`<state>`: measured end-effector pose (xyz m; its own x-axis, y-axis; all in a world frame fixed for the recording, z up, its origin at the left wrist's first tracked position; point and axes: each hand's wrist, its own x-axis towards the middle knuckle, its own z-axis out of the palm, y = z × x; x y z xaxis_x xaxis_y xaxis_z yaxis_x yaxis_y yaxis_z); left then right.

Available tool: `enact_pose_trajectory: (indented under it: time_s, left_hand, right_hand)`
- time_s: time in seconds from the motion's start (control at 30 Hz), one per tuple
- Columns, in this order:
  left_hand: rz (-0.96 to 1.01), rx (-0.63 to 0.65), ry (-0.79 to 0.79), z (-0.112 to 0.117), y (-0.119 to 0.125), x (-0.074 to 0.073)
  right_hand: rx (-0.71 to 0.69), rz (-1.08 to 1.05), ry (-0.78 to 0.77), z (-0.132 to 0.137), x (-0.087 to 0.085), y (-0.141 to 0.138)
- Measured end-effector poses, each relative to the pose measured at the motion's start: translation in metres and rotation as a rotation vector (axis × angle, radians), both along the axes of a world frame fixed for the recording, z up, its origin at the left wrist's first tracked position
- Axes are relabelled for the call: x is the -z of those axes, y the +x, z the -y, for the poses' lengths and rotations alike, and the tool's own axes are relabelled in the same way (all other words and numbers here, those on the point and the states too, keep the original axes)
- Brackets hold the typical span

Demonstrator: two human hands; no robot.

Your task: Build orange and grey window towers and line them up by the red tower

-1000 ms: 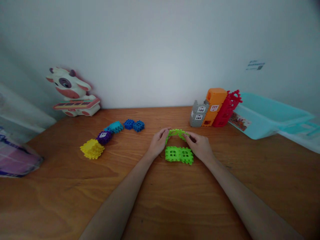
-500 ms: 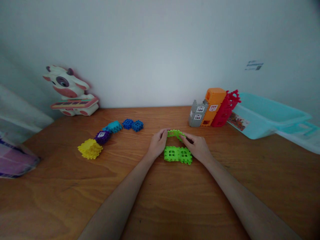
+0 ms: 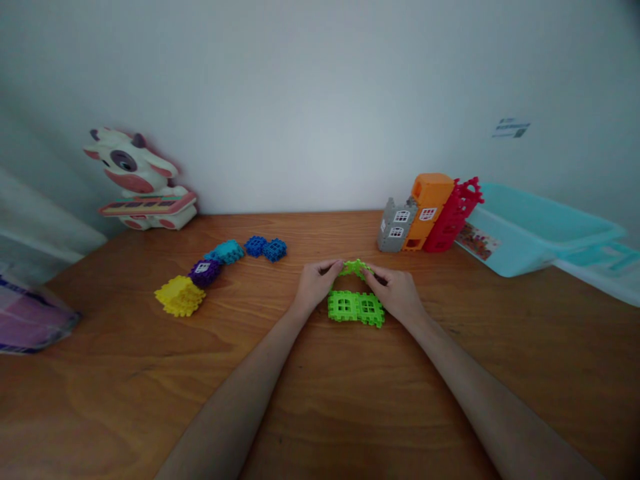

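Note:
My left hand (image 3: 314,285) and my right hand (image 3: 398,293) meet at the middle of the wooden table (image 3: 320,400), each pinching one end of a small green block piece (image 3: 354,268) held just above the surface. Directly in front of it, between my wrists, lies a flat pair of joined green window panels (image 3: 356,309). Both hands have their fingers curled round the raised green piece.
Yellow (image 3: 180,296), purple (image 3: 205,271), teal (image 3: 227,253) and blue blocks (image 3: 267,249) lie at the left. A cow toy (image 3: 143,183) stands against the wall. Grey, orange and red block towers (image 3: 427,215) lean by a teal bin (image 3: 535,230). A pink bag (image 3: 27,320) sits far left.
The green piece between my hands has been squeezed narrower and now stands taller; my hands moved slightly closer together. The flat green panels stayed put.

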<state>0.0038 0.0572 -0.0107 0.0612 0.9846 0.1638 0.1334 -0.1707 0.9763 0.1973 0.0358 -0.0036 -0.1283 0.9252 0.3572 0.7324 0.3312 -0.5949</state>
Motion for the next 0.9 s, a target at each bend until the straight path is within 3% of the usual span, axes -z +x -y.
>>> enact_pose_trajectory:
  time_s: [0.23,0.9]
  left_hand:
    - [-0.030,-0.066,0.022,0.0032,0.0044,0.0006]
    - [0.006,0.000,-0.023,0.0012,0.0044,-0.0003]
  right_hand:
    - [-0.003,-0.025,0.003,0.0028,-0.0016,-0.0042]
    - [-0.118,-0.136,-0.061,0.0000,-0.0037,-0.0077]
